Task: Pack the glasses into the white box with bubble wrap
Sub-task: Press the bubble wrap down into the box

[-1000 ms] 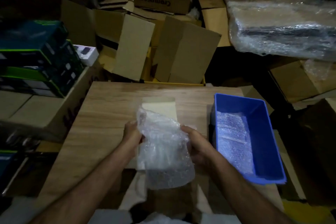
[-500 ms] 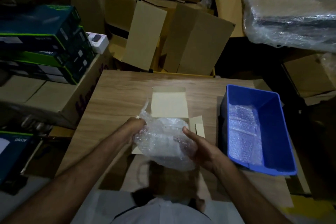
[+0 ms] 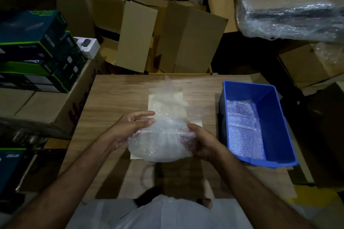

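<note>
Head view, only cam: a person stands at a wooden table [image 3: 115, 102] in a dim storeroom, w/ both bare forearms reaching in from the bottom edge.

Both hands hold a bubble-wrap bundle [image 3: 162, 141] just above the table, near its middle. The left hand [image 3: 128, 128] is at the bundle's left side, fingers nearly straight and laid along the wrap, thumb underneath. The right hand [image 3: 201, 143] is at the bundle's right side, fingers curled round the wrap, grasping it. A loose flap of wrap stands up from the bundle's far side. The glasses are presumably inside the bundle; they can't be made out through the plastic.

The white box [image 3: 165, 102] lies open directly behind and partly under the bundle, flaps spread flat on the table. Right of the bundle, apart from it, sits a blue plastic bin [image 3: 275, 117] w/ more bubble wrap sheets [image 3: 243, 128] lying in it. Brown cartons [image 3: 191, 39] pile up beyond the table; stacked dark retail boxes [image 3: 35, 52] are to the bundle's far left.

Step, as judged: wrapping approx. finished, bundle not yet in the box. Next move likely calls for folding the loose flap down, then lowering the bundle into the box w/o the wrap springing open.
</note>
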